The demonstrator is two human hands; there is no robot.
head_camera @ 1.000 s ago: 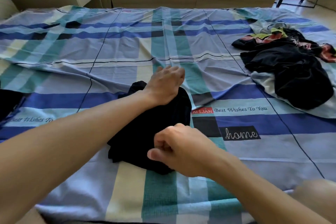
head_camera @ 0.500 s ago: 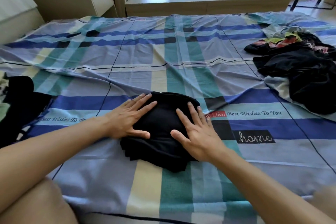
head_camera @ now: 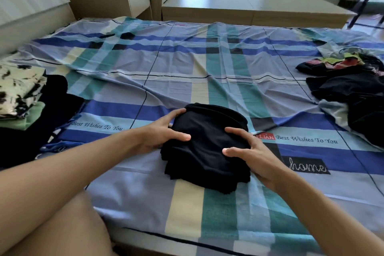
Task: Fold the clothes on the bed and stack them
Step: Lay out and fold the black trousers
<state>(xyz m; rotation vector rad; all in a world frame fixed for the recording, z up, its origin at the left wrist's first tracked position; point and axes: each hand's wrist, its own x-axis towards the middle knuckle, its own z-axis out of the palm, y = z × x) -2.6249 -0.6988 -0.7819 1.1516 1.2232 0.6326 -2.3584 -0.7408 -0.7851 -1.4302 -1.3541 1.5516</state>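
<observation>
At centre frame, on the bed's blue, teal and cream plaid sheet, sits a folded black cloth garment, squared into a thick bundle. Fold looks finished; not yet stacked.

Left edge of frame: stack of folded clothes, with a white-and-black print piece on top, green under it, dark cloth below and beside. Right edge of frame: loose heap of unfolded clothes, mostly black, with red, yellow-green and pale grey showing. Several pieces by the look; no count possible.

Judgement: part done, one piece in hand, a fair share left.

Left hand: thumb across the top of the bundle, fingers curved round its far left edge, grasping it. Right hand: thumb and forefinger spread on top, remaining fingers wrapped down the right side, also grasping. Whether any fingers reach underneath is hidden. Cannot tell if the bundle is lifted clear of the sheet. Likely next call: carry it across to the stack at frame left and set it square on top.
</observation>
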